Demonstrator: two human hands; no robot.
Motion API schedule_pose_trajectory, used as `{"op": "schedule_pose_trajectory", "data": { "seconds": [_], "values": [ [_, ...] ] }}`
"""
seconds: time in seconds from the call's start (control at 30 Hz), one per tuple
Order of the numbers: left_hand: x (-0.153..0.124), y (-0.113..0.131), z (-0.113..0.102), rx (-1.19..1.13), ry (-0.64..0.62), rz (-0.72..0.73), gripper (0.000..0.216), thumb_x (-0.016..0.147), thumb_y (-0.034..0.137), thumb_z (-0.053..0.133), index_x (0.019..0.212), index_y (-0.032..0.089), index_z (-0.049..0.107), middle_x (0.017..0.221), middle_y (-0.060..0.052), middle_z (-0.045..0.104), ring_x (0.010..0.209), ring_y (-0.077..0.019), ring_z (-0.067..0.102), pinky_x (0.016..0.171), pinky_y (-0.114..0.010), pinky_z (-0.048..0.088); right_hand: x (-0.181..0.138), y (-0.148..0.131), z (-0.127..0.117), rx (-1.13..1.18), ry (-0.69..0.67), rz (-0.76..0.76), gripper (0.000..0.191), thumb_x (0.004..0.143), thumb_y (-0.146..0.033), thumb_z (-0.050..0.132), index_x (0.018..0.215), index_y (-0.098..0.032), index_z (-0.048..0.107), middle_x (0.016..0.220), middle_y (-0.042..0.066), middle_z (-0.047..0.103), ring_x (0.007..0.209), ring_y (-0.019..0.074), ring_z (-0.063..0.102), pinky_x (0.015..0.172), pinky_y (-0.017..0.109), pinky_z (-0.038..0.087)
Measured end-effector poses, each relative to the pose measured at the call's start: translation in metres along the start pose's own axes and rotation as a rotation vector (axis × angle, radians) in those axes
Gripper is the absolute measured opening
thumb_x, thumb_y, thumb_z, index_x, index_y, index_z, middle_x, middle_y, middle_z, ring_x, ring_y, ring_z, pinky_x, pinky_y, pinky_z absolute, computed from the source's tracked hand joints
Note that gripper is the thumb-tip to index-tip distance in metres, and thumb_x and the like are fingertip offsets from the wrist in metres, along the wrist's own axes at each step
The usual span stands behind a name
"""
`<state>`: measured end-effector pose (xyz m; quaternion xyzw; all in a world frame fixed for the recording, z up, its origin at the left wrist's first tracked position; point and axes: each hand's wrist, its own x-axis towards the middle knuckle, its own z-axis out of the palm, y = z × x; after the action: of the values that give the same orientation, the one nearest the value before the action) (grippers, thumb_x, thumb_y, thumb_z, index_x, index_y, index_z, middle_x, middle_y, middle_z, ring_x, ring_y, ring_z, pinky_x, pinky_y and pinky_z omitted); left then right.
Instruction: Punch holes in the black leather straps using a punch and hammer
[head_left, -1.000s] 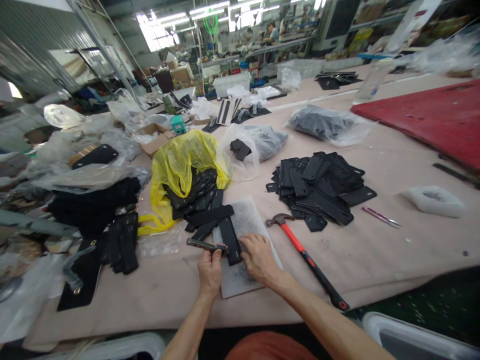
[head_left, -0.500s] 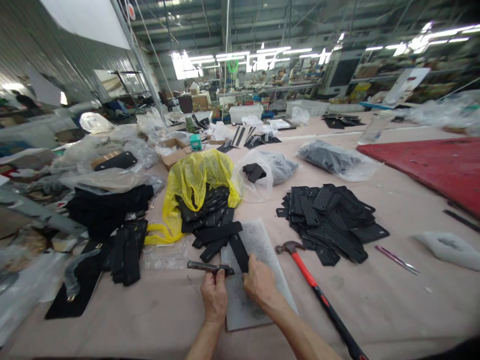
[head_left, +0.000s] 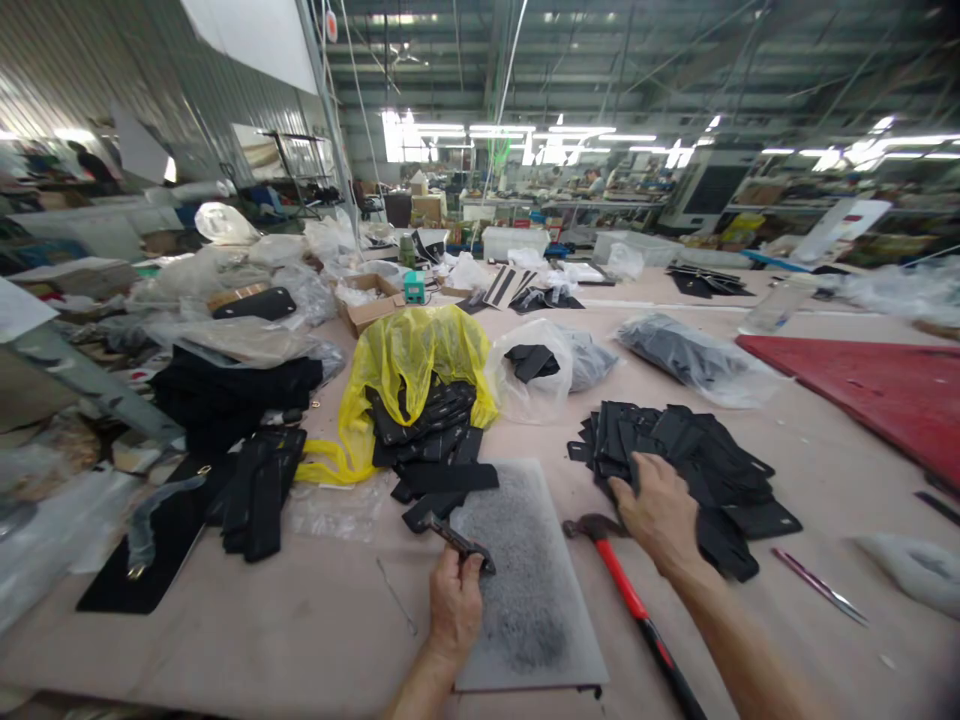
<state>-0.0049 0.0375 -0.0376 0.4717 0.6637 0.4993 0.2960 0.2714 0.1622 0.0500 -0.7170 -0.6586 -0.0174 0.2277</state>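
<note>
My left hand point(head_left: 454, 612) is closed round a dark metal punch tool point(head_left: 457, 541), held at the left edge of a grey cutting pad point(head_left: 529, 590). Over to the right, my right hand point(head_left: 656, 515) rests on the near edge of a pile of black leather pieces point(head_left: 686, 465), fingers curled onto them; no piece is lifted. A red-handled hammer point(head_left: 626, 590) lies between the pad and my right forearm. More black strips point(head_left: 435, 450) spill from a yellow plastic bag point(head_left: 409, 375) just beyond the pad.
Black straps and fabric point(head_left: 240, 440) crowd the left of the table, with clear bags behind. A red mat point(head_left: 870, 385) lies at far right. Small snips point(head_left: 817, 590) and a white foam piece point(head_left: 911, 570) sit at near right. Other workbenches stand far back.
My right hand left the black strip on the pad and moved right onto the pile of leather pieces. The strip is gone from the pad. The camera tilted upward.
</note>
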Motion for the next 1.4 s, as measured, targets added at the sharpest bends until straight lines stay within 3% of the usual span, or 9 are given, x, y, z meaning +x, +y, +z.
{"op": "schedule_pose_trajectory", "data": {
  "seconds": [0.07, 0.17, 0.27, 0.43, 0.67, 0.9, 1.07, 1.2, 1.4],
  "values": [
    [0.000, 0.000, 0.000, 0.007, -0.006, 0.015, 0.029, 0.087, 0.038, 0.049, 0.091, 0.016, 0.069, 0.081, -0.011, 0.074, 0.078, -0.0262, 0.070, 0.068, -0.032, 0.053, -0.002, -0.046, 0.017, 0.061, -0.135, -0.275, 0.042, 0.088, -0.030, 0.052, 0.127, -0.015, 0.055, 0.134, 0.015, 0.053, 0.120, 0.0288, 0.050, 0.101, 0.042, 0.039],
    [0.001, 0.000, 0.000, 0.021, 0.003, 0.021, 0.030, 0.087, 0.039, 0.049, 0.091, 0.016, 0.069, 0.081, -0.011, 0.074, 0.078, -0.0263, 0.070, 0.069, -0.032, 0.053, -0.011, -0.113, 0.046, 0.010, -0.365, -0.574, 0.047, 0.086, -0.027, 0.059, 0.132, -0.019, 0.051, 0.140, 0.012, 0.048, 0.123, 0.0272, 0.045, 0.102, 0.040, 0.035],
    [0.000, 0.002, 0.000, 0.032, 0.009, 0.010, 0.029, 0.086, 0.038, 0.050, 0.090, 0.017, 0.069, 0.081, -0.011, 0.074, 0.078, -0.0262, 0.070, 0.069, -0.033, 0.053, -0.013, -0.147, 0.068, -0.013, -0.457, -0.663, 0.040, 0.085, -0.026, 0.064, 0.124, -0.020, 0.056, 0.131, 0.011, 0.054, 0.116, 0.0266, 0.049, 0.097, 0.038, 0.037],
    [0.000, 0.005, 0.000, 0.027, 0.002, -0.006, 0.028, 0.086, 0.038, 0.050, 0.091, 0.017, 0.069, 0.080, -0.010, 0.073, 0.076, -0.0259, 0.069, 0.068, -0.033, 0.053, -0.003, -0.143, 0.079, -0.001, -0.521, -0.705, 0.015, 0.092, -0.022, 0.055, 0.104, -0.017, 0.063, 0.109, 0.011, 0.062, 0.103, 0.0234, 0.055, 0.091, 0.034, 0.037],
    [0.001, 0.004, 0.000, 0.002, 0.006, 0.008, 0.028, 0.087, 0.038, 0.050, 0.091, 0.018, 0.069, 0.081, -0.010, 0.073, 0.077, -0.0257, 0.070, 0.068, -0.032, 0.053, -0.006, -0.118, 0.058, 0.029, -0.490, -0.474, 0.026, 0.100, -0.018, 0.034, 0.097, -0.015, 0.060, 0.083, 0.007, 0.066, 0.074, 0.0175, 0.059, 0.066, 0.027, 0.035],
    [0.001, 0.003, -0.001, 0.006, 0.009, 0.010, 0.029, 0.087, 0.039, 0.050, 0.090, 0.017, 0.069, 0.081, -0.009, 0.073, 0.077, -0.0249, 0.069, 0.069, -0.032, 0.053, -0.015, -0.079, -0.019, 0.127, -0.613, -0.413, 0.023, 0.098, -0.029, 0.045, 0.089, -0.020, 0.065, 0.072, 0.001, 0.066, 0.067, 0.0155, 0.060, 0.061, 0.024, 0.034],
    [-0.006, -0.005, -0.003, -0.011, 0.201, -0.052, 0.036, 0.085, 0.050, 0.053, 0.086, 0.017, 0.068, 0.077, -0.010, 0.073, 0.075, -0.0261, 0.070, 0.067, -0.032, 0.053, 0.014, -0.077, -0.071, -0.035, -0.755, -0.590, 0.023, 0.083, -0.011, 0.055, 0.091, -0.022, 0.073, 0.083, 0.005, 0.070, 0.080, 0.0193, 0.063, 0.071, 0.026, 0.038],
    [-0.014, -0.010, -0.006, -0.075, 0.302, -0.148, 0.040, 0.083, 0.055, 0.055, 0.085, 0.017, 0.066, 0.078, -0.011, 0.074, 0.072, -0.0263, 0.071, 0.066, -0.033, 0.055, 0.025, -0.101, -0.061, -0.152, -0.811, -0.789, 0.033, 0.076, -0.004, 0.054, 0.091, -0.025, 0.076, 0.085, 0.006, 0.071, 0.081, 0.0200, 0.064, 0.073, 0.028, 0.038],
    [-0.018, -0.007, -0.016, 0.007, 0.200, -0.099, 0.039, 0.084, 0.053, 0.053, 0.087, 0.017, 0.067, 0.079, -0.010, 0.074, 0.076, -0.0262, 0.070, 0.067, -0.033, 0.054, 0.020, -0.147, -0.016, -0.092, -0.881, -0.893, 0.038, 0.071, -0.003, 0.058, 0.093, -0.030, 0.075, 0.086, 0.000, 0.072, 0.086, 0.0184, 0.065, 0.083, 0.029, 0.039]
  ]
}}
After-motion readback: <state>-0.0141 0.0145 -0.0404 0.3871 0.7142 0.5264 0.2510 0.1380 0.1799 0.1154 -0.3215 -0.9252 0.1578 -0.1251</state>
